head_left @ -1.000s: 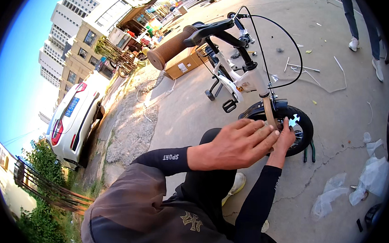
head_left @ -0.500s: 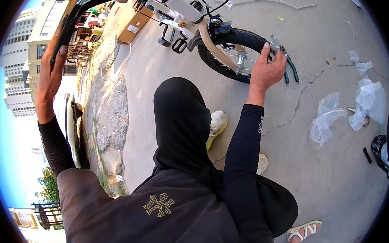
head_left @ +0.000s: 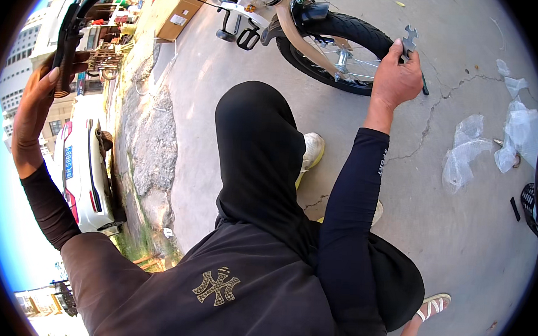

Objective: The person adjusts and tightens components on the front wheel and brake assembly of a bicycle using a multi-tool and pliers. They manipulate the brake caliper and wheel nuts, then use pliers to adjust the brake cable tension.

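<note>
At the upper left, my left hand (head_left: 34, 107) is closed round the ribbed grip (head_left: 64, 78) of a bicycle handlebar. My right hand (head_left: 399, 82) pinches a flat silver multi-notch wrench (head_left: 410, 37) between thumb and fingers, just right of the bicycle's front wheel. That wheel has a black knobby tyre (head_left: 364, 29) and leans on the concrete, its spokes and axle nut (head_left: 341, 68) showing. A fork leg (head_left: 298, 49) in brownish wrapping runs down to the axle. Behind my right hand only a bit of a dark green pliers handle (head_left: 425, 86) shows.
Clear plastic wrap (head_left: 465, 152) lies on the cracked concrete at right, near a black basket (head_left: 530, 203). A cardboard box (head_left: 179, 17) stands beyond the bicycle's pedal (head_left: 248, 38). A white car (head_left: 94, 178) is at left. Another person's sandalled foot (head_left: 436, 306) is at lower right.
My right hand has lifted the wrench away from the tyre and pliers, to the right. My left hand and the handlebar have shifted in view; the grip now shows below the fingers.
</note>
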{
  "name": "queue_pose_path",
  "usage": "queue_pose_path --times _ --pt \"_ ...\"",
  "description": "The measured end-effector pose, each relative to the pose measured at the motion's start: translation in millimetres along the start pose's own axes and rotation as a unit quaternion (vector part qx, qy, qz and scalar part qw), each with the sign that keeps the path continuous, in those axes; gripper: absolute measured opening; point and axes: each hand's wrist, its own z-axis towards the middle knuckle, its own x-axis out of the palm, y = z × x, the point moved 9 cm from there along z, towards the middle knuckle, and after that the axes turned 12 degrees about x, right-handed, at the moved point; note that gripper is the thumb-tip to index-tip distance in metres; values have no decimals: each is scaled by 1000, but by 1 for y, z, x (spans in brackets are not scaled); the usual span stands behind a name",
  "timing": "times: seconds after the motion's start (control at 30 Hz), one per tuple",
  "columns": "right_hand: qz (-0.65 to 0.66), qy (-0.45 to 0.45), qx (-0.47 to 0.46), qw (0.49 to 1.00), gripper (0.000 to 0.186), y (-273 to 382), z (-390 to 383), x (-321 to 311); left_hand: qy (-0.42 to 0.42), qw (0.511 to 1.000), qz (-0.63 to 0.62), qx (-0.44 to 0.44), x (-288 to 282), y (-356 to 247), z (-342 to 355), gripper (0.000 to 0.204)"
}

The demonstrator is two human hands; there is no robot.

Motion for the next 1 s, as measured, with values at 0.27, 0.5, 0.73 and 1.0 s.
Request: queue_pose_path --times 0.27,0.5,0.73,1.0 --pt "37 15 -16 999 22 1 -3 -1 27 995 91 5 -20 20 12 84" --pt "-57 84 -66 993 33 9 17 1 42 991 120 30 -31 57 16 63" --pt "-64 128 -39 989 38 5 20 3 45 991 103 70 -33 83 24 54" --pt "-86 244 16 966 45 -6 25 16 49 996 40 69 -29 108 30 50"
